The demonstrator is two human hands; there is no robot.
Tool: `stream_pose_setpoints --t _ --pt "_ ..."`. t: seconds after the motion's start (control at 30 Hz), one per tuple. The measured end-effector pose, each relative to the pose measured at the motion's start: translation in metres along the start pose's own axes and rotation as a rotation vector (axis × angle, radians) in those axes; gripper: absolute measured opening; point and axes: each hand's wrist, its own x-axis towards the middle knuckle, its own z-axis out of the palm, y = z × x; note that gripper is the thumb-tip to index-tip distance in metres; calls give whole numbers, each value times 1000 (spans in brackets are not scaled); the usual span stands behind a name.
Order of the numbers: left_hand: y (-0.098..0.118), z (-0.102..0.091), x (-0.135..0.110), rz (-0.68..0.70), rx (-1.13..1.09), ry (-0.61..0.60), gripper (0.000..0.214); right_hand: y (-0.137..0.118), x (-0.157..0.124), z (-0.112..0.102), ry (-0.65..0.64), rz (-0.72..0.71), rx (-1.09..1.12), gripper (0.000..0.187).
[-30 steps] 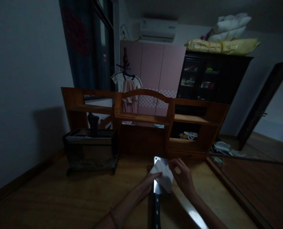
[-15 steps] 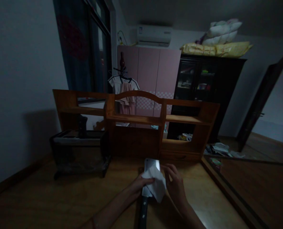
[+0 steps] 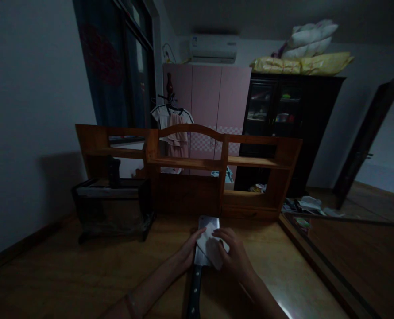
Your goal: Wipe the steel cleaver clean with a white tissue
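Wooden tabletop (image 3: 117, 259) in dim light; above it, a cleaver (image 3: 201, 258), black handle (image 3: 195, 290) nearest. Left grip (image 3: 187, 251) clasps the blade's left edge; right grip (image 3: 234, 252) pinches a white cloth (image 3: 208, 241) lying across the blade.

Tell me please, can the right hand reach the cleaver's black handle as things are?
Probably yes: nothing covers the black handle, and the right hand is close, though it seems occupied at the white sheet over the blade.

The hands (image 3: 186, 254) and forearms (image 3: 159, 280) are bare, a narrow band (image 3: 130, 305) circling the left forearm.
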Motion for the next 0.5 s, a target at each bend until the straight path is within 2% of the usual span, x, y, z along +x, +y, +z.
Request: stream_pose_setpoints --t 0.13,0.2,0.37,0.5 --pt "-1 -4 4 -7 -107 -24 38 -7 -5 12 -299 -29 -136 52" --pt "-2 -5 6 -13 -101 -61 45 -8 -7 15 -386 -11 -202 54" --pt "-2 -6 6 -19 -45 -141 58 -6 -8 17 -399 71 -240 47" --pt "-1 -1 3 -5 -50 -100 56 0 -6 18 -360 88 -176 49"
